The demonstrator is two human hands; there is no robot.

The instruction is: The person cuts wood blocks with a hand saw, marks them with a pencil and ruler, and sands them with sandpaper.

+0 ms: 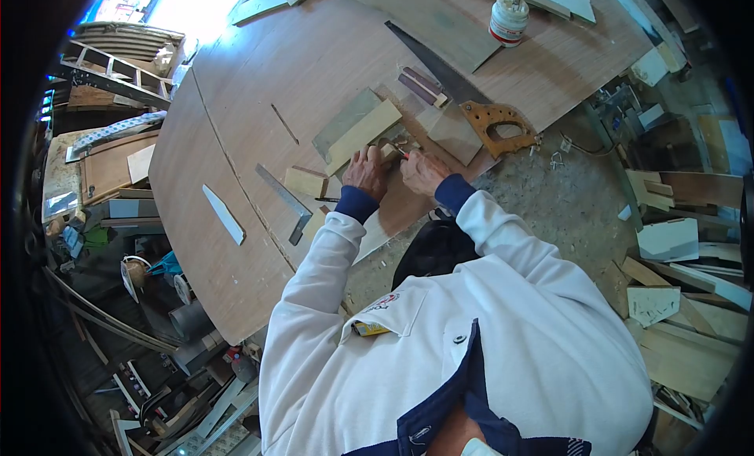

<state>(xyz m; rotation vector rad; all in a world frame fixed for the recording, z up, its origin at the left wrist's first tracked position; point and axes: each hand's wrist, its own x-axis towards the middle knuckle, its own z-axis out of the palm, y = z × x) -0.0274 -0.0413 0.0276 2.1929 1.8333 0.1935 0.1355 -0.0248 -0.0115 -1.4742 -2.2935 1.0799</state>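
My left hand [365,173] presses fingers around a small wood block [387,152] at the near edge of the workbench. Close beside it, my right hand [424,173] is closed on a slim reddish tool [404,153] whose tip points at the block; its kind is too small to make out. Just beyond my left hand lies a pale wood strip [365,134], partly over a grey flat board [344,122]. Left of my hands are a wood block [306,182] and a metal try square [284,205]. A handsaw [499,128] with a wooden handle lies to the right.
The plywood workbench top [243,87] has a seam along its left part. On it are a white pointed offcut [224,214], dark sanding blocks [422,87], a long board [440,24] and a white jar [509,20]. Scrap wood [691,330] is piled at right, a ladder [118,75] at left.
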